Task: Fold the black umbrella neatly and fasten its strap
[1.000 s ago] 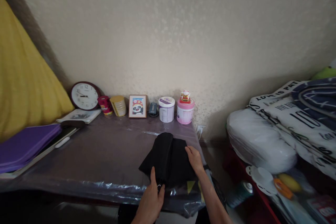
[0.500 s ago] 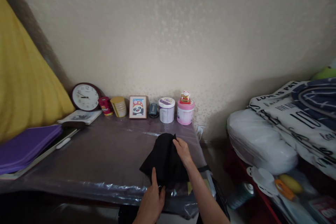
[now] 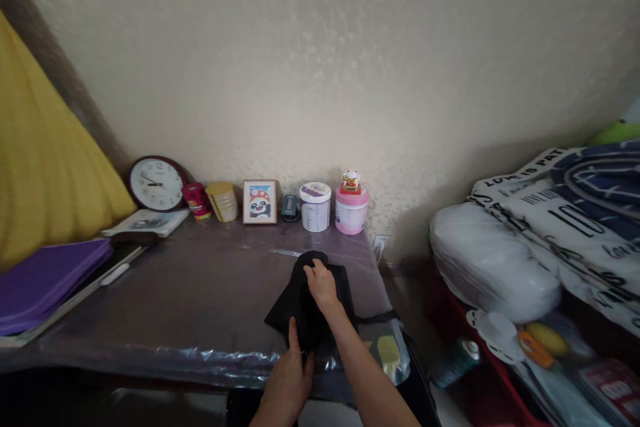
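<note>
A black cloth item (image 3: 287, 307), perhaps a garment or bag, lies crumpled at the table's right front part. My right hand (image 3: 320, 285) is closed on its upper middle, pinching a fold between thumb and fingers. My left hand (image 3: 287, 377) is at the cloth's near edge, its index finger stretched along the fabric and its thumb apart to the right. The other left fingers are curled and mostly hidden, seemingly gripping the edge. A black strap (image 3: 379, 316) extends from the cloth's right side over the table edge.
Along the wall stand a clock (image 3: 156, 184), a framed panda picture (image 3: 260, 202), a white tub (image 3: 315, 208) and a pink tub (image 3: 351, 213) bearing a cat figurine. Purple folders (image 3: 50, 277) lie left. At right, a red box (image 3: 490, 353) holds odds and ends beside bedding (image 3: 575, 213).
My right hand has moved left with the cloth's edge, folding it over and baring a yellow patch at the table's right corner. My left hand has stayed nearly in place.
</note>
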{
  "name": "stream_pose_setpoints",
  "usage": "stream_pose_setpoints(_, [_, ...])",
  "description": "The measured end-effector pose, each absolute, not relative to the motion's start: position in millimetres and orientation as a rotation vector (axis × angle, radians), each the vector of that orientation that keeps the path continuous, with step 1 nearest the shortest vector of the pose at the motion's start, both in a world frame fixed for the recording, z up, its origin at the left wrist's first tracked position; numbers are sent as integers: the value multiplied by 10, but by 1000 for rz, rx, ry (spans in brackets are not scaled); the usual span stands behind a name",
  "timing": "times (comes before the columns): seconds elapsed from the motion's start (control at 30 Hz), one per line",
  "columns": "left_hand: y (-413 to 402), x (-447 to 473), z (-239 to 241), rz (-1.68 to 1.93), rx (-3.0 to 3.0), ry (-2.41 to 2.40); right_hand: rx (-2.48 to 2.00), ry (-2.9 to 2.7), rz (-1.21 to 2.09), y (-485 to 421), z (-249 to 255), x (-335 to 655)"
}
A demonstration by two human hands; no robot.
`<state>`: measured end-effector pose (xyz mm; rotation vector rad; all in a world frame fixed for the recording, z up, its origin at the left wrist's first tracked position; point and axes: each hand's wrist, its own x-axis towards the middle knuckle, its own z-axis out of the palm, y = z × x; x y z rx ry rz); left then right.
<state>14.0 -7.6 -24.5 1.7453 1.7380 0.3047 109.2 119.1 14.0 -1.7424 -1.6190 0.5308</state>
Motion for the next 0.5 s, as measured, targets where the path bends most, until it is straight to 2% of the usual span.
stream_pose_setpoints(0.2, [-82, 137, -204, 293, 1731, 1741, -1969, -1756, 421, 1144, 232, 1002])
stream_pose_setpoints(0.5, [-169, 95, -159, 435, 1705, 1689, -1966, -1844, 344, 1143, 214, 990])
